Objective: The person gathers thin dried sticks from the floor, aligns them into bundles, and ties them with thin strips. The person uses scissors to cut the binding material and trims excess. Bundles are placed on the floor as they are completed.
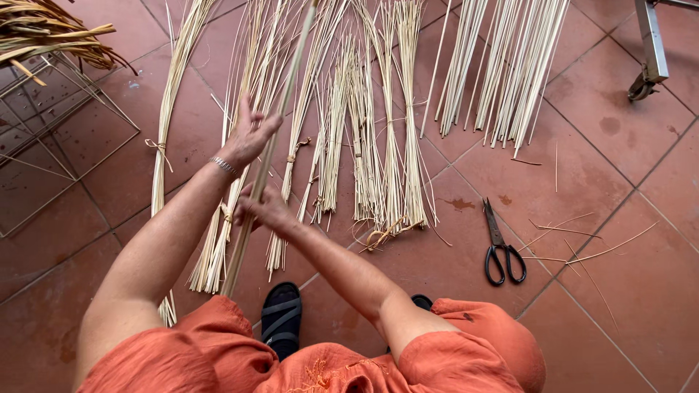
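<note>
While both of your hands meet on one long pale cane stalk [271,149], its long axis runs steeply from about seven o'clock near your knee up to one o'clock at the top edge of the view. Your left hand [247,135] sits higher on the stalk, fingers spread and only loosely curved, so it looks to rest against the stalk rather than clamp it. Your right hand [266,207] sits lower, at six o'clock from the left one, fingers curled around the stalk in a closed hold, though the back of the hand hides the fingertips and I cannot be sure how tight that hold is. The right hand is the nearer one to the stalk's lower end.

Under the stalk, tied bundles of split cane [368,156] lie fanned on the terracotta tile floor [604,131], their lengths running roughly twelve to six o'clock. A looser row of cane strips [502,73] lies at one to two o'clock, well apart from your hands. Black-handled scissors [499,247] lie at three o'clock, blades pointing to twelve, with a few stray slivers [582,244] beside them. A wire frame [44,167] sits at nine o'clock, with darker dried leaves [51,33] above it at ten. A metal leg [652,51] stands at two o'clock. Your black sandal [282,316] is at six o'clock, close to the stalk's foot.
</note>
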